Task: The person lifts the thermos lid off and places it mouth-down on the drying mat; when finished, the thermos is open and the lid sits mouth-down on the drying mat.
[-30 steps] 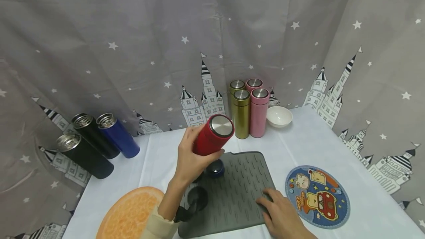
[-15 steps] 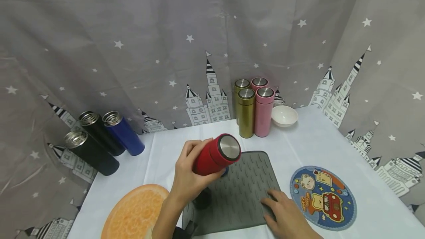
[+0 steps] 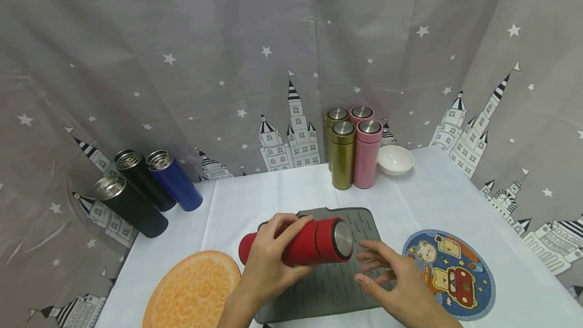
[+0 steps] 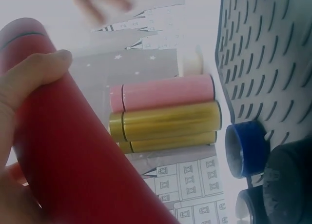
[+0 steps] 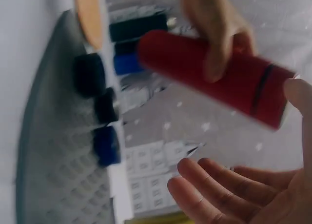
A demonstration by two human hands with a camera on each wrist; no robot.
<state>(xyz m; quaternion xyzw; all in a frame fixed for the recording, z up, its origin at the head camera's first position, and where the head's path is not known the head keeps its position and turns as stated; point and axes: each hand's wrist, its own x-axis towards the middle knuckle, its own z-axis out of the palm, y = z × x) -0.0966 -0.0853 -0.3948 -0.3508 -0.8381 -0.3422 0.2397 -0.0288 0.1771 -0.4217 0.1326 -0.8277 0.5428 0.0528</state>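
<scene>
A red thermos bottle lies nearly level in the air over the grey mat, its steel-topped lid end pointing right. My left hand grips it round the body, thumb on the near side. Just right of the lid end, my right hand is raised with fingers spread and holds nothing. In the right wrist view that hand's thumb overlaps the lid end. On the mat stand a blue cap and two black caps, mostly hidden behind the bottle and left hand in the head view.
Two black bottles and a blue bottle stand lidless at the left. Lidded gold bottles and pink bottles stand at the back beside a white bowl. An orange round mat and a blue cartoon mat flank the grey mat.
My left hand has lowered the red thermos bottle and tipped it from steep to nearly level, lid end rightward. My right hand has lifted off the mat's right edge toward the lid.
</scene>
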